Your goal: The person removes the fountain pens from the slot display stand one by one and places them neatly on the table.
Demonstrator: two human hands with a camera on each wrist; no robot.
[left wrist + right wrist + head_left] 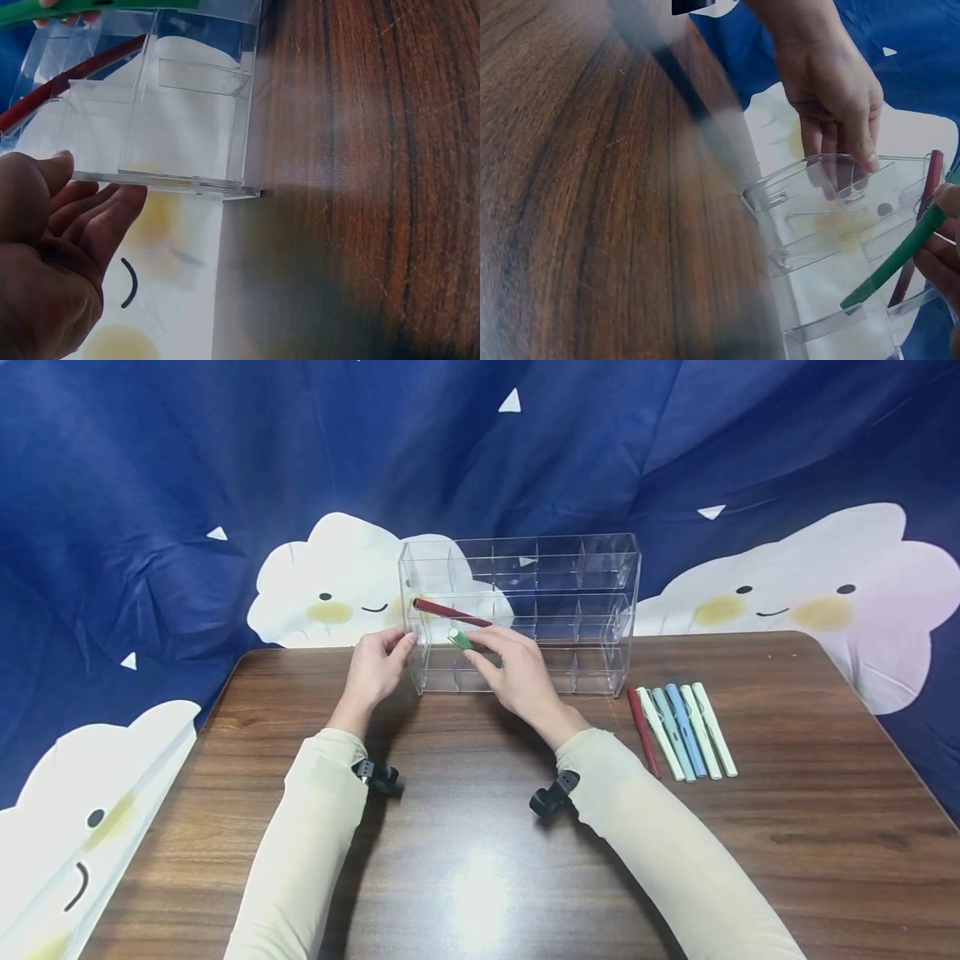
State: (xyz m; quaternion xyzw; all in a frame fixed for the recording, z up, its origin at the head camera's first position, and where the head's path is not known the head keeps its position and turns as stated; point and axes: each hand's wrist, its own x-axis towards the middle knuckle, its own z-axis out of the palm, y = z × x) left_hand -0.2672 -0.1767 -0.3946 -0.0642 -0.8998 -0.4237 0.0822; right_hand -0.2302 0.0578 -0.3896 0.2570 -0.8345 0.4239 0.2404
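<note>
A clear acrylic pen rack (630, 618) with several compartments stands upright near the table's back edge. My left hand (373, 672) grips its left side wall, thumb on one face and fingers on the other, as the right wrist view shows. Between thumb and fingers, my right hand (517, 672) pinches a green pen (896, 259) in front of the rack. In the head view only this pen's near end shows, pointing toward the left hand. A dark red pen (450, 611) lies slanted in the rack, just above the green one.
To the right of the rack, several pens lie side by side on the wooden table (465, 827): a dark red pen (645, 731), a blue pen (687, 735), a teal pen (675, 735) and pale ones. A dark blue curtain (420, 443) with clouds hangs behind.
</note>
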